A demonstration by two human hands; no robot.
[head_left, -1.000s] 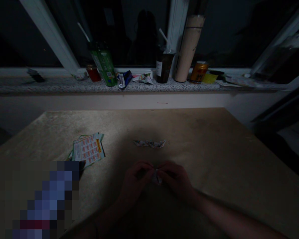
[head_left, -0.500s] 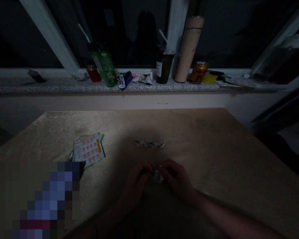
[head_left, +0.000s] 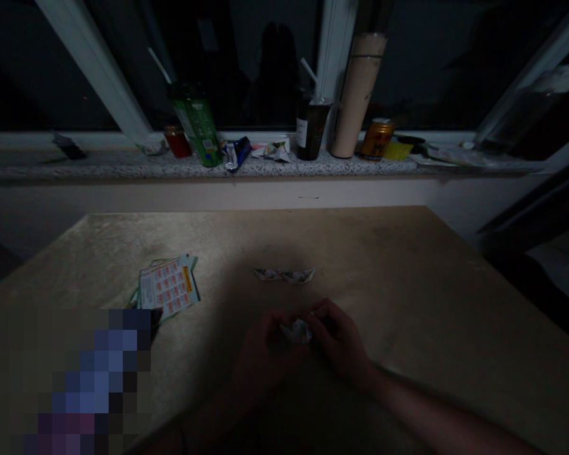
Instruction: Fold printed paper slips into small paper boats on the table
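Between my two hands, low over the table's near middle, is a small piece of folded printed paper point(head_left: 296, 331). My left hand point(head_left: 264, 344) is closed on its left side, the fingers dim in shadow. At its right edge the thumb and fingers of my right hand point(head_left: 339, 338) pinch it. Just beyond my hands, two small folded paper boats point(head_left: 298, 275) lie side by side on the table, their inner ends touching or nearly so. The fine folds of the held paper are too dark to make out.
A stack of printed sheets point(head_left: 168, 284) lies on the table point(head_left: 384, 253) at left, near a blurred-out patch. Along the granite sill point(head_left: 265, 169) stand a green bottle point(head_left: 201, 129), a dark cup with a straw point(head_left: 312, 129), a tall pink flask point(head_left: 360, 95) and a gold can point(head_left: 377, 139).
The held paper has turned and shows more of its pale side. My left fingers have dropped away from its top edge; the right hand still pinches it. The paper boats stay put.
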